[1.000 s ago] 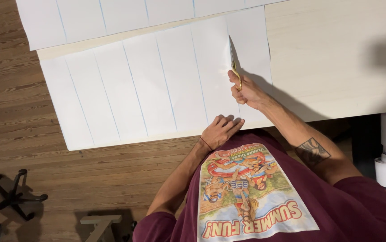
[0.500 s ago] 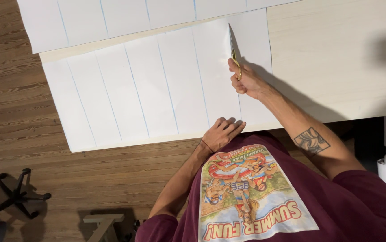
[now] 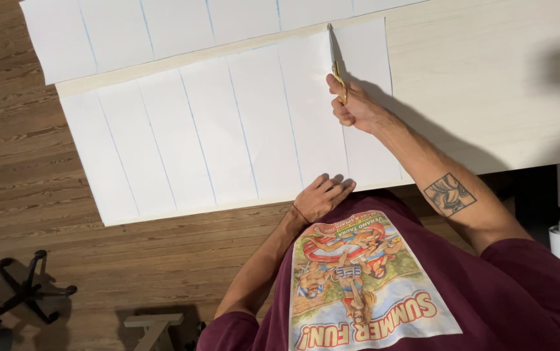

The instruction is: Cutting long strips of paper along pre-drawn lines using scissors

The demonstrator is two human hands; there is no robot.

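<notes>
Your right hand (image 3: 355, 104) is closed around what looks like a pair of scissors (image 3: 338, 77), though little of it shows, its tip on a blue line near the far edge of the large white sheet (image 3: 228, 136) on the pale worktop (image 3: 488, 84). Your left hand (image 3: 322, 198) lies open, fingers flat on the sheet's near edge.

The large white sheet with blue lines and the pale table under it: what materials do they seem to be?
The large white sheet with thin blue lines looks like matte paper: thin, flat, its edge overhanging unsupported. The pale table top seems light wood or a wood-look laminate, with faint grain and a dull finish; I cannot tell which.
</notes>
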